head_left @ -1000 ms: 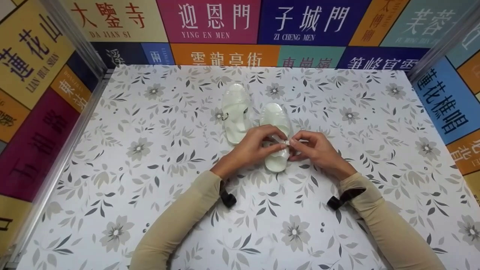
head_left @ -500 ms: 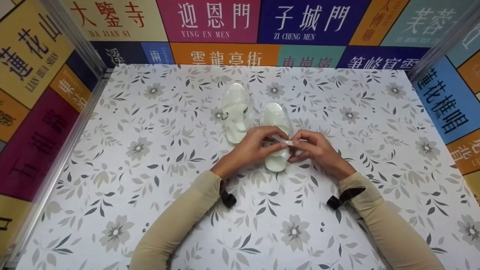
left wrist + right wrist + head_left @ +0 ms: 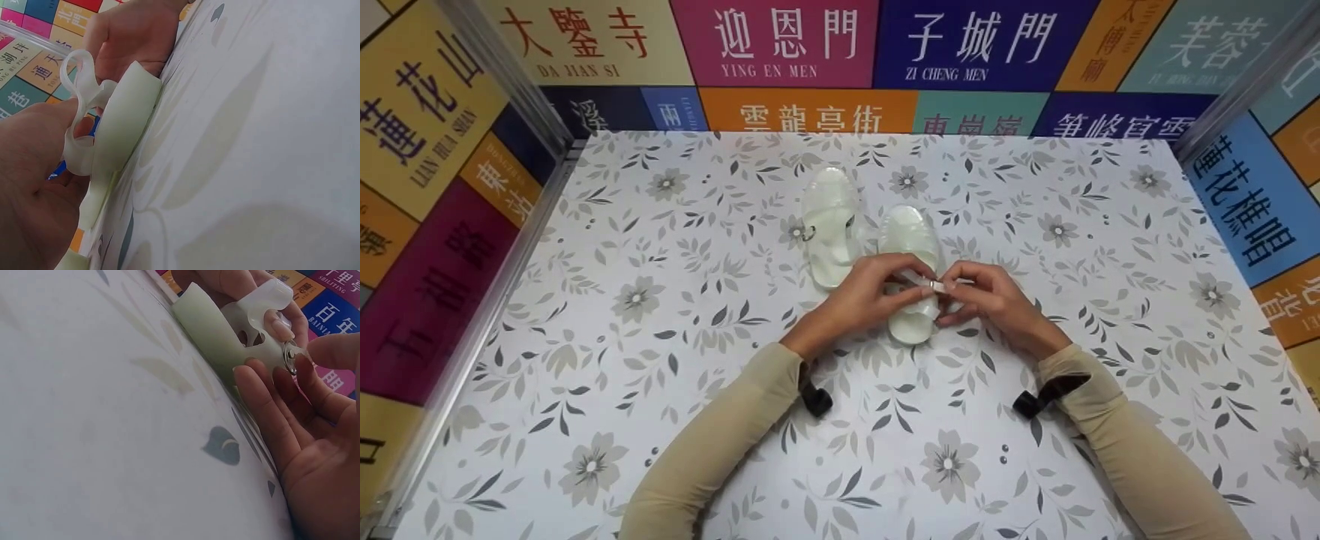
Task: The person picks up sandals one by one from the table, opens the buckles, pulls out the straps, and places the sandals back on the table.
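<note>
Two pale green, translucent sandals lie on the table in the head view. The nearer sandal (image 3: 911,231) has its strap raised between both hands. My left hand (image 3: 877,289) pinches the strap (image 3: 83,84) from the left, with a thumb near the buckle. A round metal buckle (image 3: 289,357) shows at the sandal's side in the right wrist view. At the buckle, my right hand (image 3: 990,296) pinches the strap's end between thumb and index finger, its other fingers beside the sole (image 3: 211,334). Part of the strap is hidden by the fingers.
The other sandal (image 3: 831,225) lies just left of and behind the held one, its strap and metal buckle visible. A flower-patterned cover (image 3: 720,450) spreads over the table. Colourful panels with lettering (image 3: 787,45) stand along the back and both sides.
Compared with one second ago, the right fingers have shifted slightly right from the buckle, and more of the strap's end shows. The left hand and both sandals look nearly still.
</note>
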{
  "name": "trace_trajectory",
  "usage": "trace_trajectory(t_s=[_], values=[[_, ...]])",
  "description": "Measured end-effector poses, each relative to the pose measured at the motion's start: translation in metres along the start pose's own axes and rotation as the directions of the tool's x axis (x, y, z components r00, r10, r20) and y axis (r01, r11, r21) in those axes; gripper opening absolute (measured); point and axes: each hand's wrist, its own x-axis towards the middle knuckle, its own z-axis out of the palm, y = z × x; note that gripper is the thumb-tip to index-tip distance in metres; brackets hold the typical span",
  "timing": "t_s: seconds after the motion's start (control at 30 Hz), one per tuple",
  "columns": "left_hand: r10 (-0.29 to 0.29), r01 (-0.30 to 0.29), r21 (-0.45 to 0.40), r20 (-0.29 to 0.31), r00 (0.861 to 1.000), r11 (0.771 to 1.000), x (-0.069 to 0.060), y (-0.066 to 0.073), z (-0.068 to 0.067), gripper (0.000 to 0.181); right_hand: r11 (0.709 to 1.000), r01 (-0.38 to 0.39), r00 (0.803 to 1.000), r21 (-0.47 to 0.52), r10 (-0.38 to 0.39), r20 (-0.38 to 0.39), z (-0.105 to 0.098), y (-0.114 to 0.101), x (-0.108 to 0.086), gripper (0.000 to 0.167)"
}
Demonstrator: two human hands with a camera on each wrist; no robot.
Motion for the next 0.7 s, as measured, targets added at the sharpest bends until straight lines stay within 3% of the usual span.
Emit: trace_trajectory(t_s=[0.47,0.7], values=[[-0.015,0.015,0.020,-0.001,1.000,1.000,-0.0005,0.0006,-0.0014,0.022,0.998,-0.027,1.000,-0.061,0.028,0.007,0.0003,0.0002,0.0015,0.029],[-0.011,0.011,0.005,0.002,1.000,1.000,-0.0005,0.0004,-0.0005,0.022,1.000,-0.007,1.000,-0.027,0.007,0.005,-0.0002,0.0006,0.0007,0.032]])
